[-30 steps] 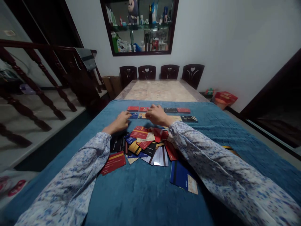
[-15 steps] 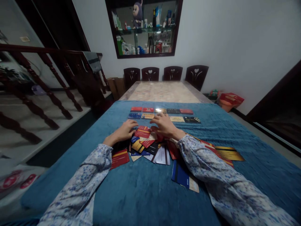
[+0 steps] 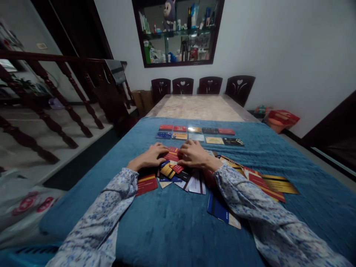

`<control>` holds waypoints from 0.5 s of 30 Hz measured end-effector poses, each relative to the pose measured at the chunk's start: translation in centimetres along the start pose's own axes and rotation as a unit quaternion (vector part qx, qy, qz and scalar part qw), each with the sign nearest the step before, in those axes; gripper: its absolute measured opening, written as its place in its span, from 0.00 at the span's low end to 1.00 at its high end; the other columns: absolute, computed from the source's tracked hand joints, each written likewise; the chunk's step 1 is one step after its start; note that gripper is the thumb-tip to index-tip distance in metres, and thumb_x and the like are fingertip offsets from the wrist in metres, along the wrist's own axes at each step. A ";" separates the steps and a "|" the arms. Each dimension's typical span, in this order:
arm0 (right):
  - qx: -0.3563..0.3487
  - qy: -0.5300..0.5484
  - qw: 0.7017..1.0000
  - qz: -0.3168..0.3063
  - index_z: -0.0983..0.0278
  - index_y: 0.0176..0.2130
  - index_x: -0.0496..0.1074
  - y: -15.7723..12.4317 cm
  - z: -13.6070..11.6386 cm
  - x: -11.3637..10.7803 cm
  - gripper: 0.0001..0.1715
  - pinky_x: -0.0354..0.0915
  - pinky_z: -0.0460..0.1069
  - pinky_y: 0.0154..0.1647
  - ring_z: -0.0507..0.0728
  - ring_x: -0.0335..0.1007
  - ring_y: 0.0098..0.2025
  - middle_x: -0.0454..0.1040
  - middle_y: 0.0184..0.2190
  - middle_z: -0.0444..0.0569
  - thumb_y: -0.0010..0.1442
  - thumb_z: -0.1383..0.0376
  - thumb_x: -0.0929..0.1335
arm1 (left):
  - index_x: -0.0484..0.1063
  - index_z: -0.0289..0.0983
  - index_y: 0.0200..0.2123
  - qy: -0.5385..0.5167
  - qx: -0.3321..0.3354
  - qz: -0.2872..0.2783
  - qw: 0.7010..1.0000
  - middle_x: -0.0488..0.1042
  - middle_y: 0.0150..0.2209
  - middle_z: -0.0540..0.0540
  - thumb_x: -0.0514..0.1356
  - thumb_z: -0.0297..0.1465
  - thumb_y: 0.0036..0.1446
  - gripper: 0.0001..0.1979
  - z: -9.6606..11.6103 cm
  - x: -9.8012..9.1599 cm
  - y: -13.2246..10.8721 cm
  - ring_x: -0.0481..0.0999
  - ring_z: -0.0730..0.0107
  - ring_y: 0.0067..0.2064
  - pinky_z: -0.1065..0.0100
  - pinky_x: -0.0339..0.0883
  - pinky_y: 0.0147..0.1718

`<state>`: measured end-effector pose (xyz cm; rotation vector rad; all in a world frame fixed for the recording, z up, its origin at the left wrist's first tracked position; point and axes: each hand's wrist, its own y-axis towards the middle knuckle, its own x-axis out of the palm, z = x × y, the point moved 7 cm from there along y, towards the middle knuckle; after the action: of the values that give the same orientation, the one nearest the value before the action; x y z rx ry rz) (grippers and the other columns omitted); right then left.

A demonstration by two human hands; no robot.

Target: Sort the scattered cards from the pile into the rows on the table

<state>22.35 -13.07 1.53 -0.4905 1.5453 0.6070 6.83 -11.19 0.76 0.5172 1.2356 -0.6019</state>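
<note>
left hand (image 3: 151, 157): our fingers curled loosely on the messy pile of plastic cards (image 3: 180, 174), not gripping
right hand (image 3: 195, 154): fingertips pinching the red card (image 3: 172, 154) topping that pile
pile: mid blue blanket (image 3: 172, 226), below two neat card rows (image 3: 198, 134)

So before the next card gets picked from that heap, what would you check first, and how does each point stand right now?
1. Both hands on the heap: ok. The left hand and right hand rest on the loose heap of cards.
2. A card actually gripped: cannot tell. The fingers meet at a red card, but the hold is hidden.
3. The laid-out cards tidy: ok. Two rows of cards lie flat, side by side.
4. Room to extend the rows: ok. Bare blue cloth lies beside them.
5. Stray cards: not ok. A blue card and gold cards lie apart from the heap, by the right sleeve.
</note>
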 end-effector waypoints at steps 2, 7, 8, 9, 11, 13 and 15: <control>-0.002 0.007 1.000 -0.005 0.60 0.48 0.78 0.0 -0.2 0.1 0.25 0.56 0.59 0.49 0.69 0.59 0.56 0.76 0.50 0.57 0.64 0.46 0.67 | 0.74 0.41 0.55 0.000 0.000 0.002 1.000 0.73 0.58 0.42 0.59 0.33 0.62 0.18 0.1 0.0 0.1 0.62 0.55 0.61 0.52 0.56 0.62; 0.001 0.021 1.000 -0.013 0.61 0.48 0.78 -0.1 -0.3 0.1 0.23 0.56 0.58 0.49 0.67 0.59 0.55 0.76 0.50 0.56 0.64 0.48 0.67 | 0.74 0.40 0.54 0.007 -0.003 -0.005 1.000 0.72 0.57 0.41 0.59 0.34 0.63 0.17 0.5 0.0 0.0 0.63 0.55 0.60 0.51 0.56 0.61; 0.001 0.024 1.000 -0.013 0.60 0.48 0.78 -0.1 -0.3 0.1 0.23 0.56 0.58 0.48 0.67 0.60 0.55 0.76 0.50 0.56 0.64 0.48 0.67 | 0.75 0.41 0.54 0.010 0.001 -0.007 1.000 0.72 0.57 0.41 0.59 0.34 0.63 0.17 0.6 -0.1 0.0 0.63 0.55 0.59 0.50 0.56 0.61; -0.002 0.027 1.000 -0.013 0.60 0.48 0.78 -0.1 -0.3 0.1 0.22 0.56 0.58 0.48 0.67 0.60 0.54 0.76 0.50 0.56 0.65 0.48 0.67 | 0.75 0.41 0.53 0.015 0.004 -0.008 1.000 0.72 0.56 0.42 0.58 0.33 0.63 0.16 0.7 -0.1 -0.1 0.63 0.55 0.58 0.50 0.56 0.60; -0.005 0.028 1.000 -0.011 0.60 0.48 0.78 -0.1 -0.2 0.1 0.22 0.56 0.57 0.48 0.66 0.60 0.54 0.76 0.49 0.56 0.65 0.49 0.67 | 0.76 0.41 0.51 0.022 0.012 -0.012 1.000 0.73 0.55 0.42 0.58 0.33 0.64 0.14 1.0 -0.1 -0.1 0.63 0.55 0.58 0.49 0.55 0.60; -0.005 0.025 1.000 -0.007 0.60 0.47 0.78 -0.1 -0.1 0.0 0.22 0.55 0.57 0.48 0.66 0.60 0.54 0.76 0.49 0.56 0.64 0.48 0.67 | 0.78 0.41 0.49 0.024 0.021 -0.015 0.999 0.74 0.54 0.42 0.57 0.33 0.65 0.13 1.3 -0.2 -0.2 0.62 0.54 0.59 0.48 0.55 0.60; -0.005 0.022 1.000 -0.003 0.61 0.46 0.78 -0.2 0.0 -0.1 0.22 0.54 0.57 0.48 0.66 0.61 0.54 0.77 0.48 0.56 0.64 0.48 0.68 | 0.79 0.41 0.46 0.020 0.032 -0.010 0.999 0.76 0.54 0.43 0.56 0.32 0.66 0.12 1.6 -0.3 -0.3 0.62 0.55 0.60 0.47 0.55 0.61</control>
<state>22.43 -13.22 1.65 -0.5189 1.5836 0.6040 7.73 -12.42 1.47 0.5728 1.2650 -0.6519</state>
